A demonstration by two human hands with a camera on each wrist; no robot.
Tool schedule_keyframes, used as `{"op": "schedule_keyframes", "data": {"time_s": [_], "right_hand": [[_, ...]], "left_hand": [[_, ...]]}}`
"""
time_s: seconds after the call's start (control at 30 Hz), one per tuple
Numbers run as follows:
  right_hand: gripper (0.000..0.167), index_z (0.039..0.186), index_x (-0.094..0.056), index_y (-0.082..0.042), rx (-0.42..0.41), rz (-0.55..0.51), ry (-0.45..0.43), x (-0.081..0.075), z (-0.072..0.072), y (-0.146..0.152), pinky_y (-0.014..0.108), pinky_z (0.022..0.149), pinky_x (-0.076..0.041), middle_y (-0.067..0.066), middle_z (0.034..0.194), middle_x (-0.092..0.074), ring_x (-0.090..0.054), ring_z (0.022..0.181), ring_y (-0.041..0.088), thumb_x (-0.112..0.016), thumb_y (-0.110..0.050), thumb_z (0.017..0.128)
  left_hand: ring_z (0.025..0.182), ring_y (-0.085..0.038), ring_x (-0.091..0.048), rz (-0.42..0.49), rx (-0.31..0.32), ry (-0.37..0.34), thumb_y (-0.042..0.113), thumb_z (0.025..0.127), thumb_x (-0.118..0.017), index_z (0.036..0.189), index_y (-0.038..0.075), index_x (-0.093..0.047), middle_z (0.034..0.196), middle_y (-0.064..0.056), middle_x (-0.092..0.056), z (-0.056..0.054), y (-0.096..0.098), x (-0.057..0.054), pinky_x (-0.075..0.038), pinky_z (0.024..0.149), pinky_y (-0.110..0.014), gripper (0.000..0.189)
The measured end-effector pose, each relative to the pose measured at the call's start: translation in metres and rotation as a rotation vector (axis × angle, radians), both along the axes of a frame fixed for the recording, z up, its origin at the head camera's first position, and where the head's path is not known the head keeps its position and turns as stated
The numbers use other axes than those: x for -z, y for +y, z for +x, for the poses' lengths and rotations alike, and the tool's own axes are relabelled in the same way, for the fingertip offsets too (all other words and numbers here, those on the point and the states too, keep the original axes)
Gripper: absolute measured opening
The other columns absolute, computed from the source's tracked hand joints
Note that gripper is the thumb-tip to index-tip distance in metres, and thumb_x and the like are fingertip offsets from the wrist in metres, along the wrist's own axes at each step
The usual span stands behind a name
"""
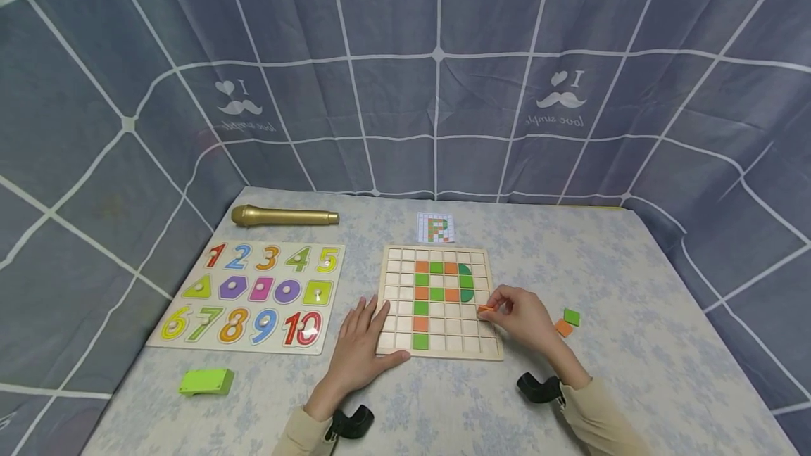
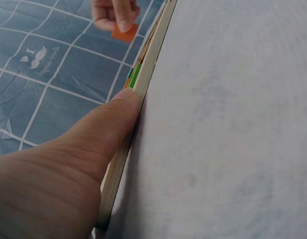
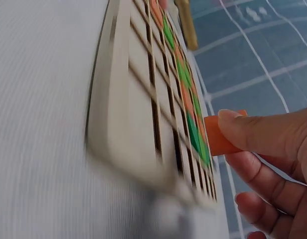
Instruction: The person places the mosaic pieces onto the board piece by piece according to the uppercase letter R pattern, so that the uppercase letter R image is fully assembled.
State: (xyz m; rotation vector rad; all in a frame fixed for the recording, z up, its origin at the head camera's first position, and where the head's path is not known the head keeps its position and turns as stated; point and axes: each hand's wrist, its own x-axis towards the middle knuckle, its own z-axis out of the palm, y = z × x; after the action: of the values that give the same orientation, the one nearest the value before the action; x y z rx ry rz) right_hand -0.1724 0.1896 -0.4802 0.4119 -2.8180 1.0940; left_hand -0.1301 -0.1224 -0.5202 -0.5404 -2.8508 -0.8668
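Note:
A wooden grid board lies in the middle of the table, with orange and green tiles set in a P-like shape. Between thumb and fingers my right hand pinches an orange square tile, held above the right side of the board. My left hand rests at the board's lower left corner, fingers straight along the left side; its thumb touches the front edge. On the table right of my right hand lie a loose green tile and a loose orange tile.
Behind the board lies a small pattern card with a similar figure. A number and shape puzzle board sits at left, a gold microphone-like stick beyond it and a green block in front. Gridded curtains surround the table.

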Motion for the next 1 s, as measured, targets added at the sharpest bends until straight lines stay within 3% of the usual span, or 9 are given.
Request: {"op": "schedule_keyframes", "data": {"time_s": [0.43,0.77,1.0], "right_hand": [[0.013,0.078,-0.067,-0.020,-0.094,-0.054,-0.009,0.006,-0.018,-0.058,0.026,0.049,-0.035,-0.012,0.064,-0.055,-0.042,0.052,0.008,-0.080,-0.022,0.077],[0.009,0.077,-0.069,-0.023,-0.124,0.025,-0.026,0.006,-0.023,-0.071,0.028,0.059,-0.044,-0.015,0.069,-0.058,-0.053,0.063,0.006,-0.078,-0.022,0.080],[0.006,0.076,-0.073,-0.021,-0.109,0.112,0.054,0.006,-0.024,-0.073,0.032,0.065,-0.046,-0.012,0.074,-0.060,-0.055,0.072,0.012,-0.078,-0.021,0.079]], "left_hand": [[0.139,-0.041,-0.016,-0.007,-0.001,0.017,0.056,0.078,-0.068,0.144,0.001,-0.040,0.149,-0.022,-0.029,-0.001,0.000,0.002,-0.014,0.110,-0.054,0.090],[0.140,-0.039,-0.014,-0.011,-0.002,-0.002,0.057,0.078,-0.068,0.145,0.003,-0.038,0.150,-0.022,-0.028,-0.001,0.000,0.004,-0.013,0.110,-0.053,0.091],[0.139,-0.040,-0.015,-0.004,-0.004,0.008,0.056,0.079,-0.068,0.145,0.002,-0.038,0.149,-0.022,-0.028,-0.002,-0.001,0.005,-0.013,0.110,-0.053,0.090]]}}
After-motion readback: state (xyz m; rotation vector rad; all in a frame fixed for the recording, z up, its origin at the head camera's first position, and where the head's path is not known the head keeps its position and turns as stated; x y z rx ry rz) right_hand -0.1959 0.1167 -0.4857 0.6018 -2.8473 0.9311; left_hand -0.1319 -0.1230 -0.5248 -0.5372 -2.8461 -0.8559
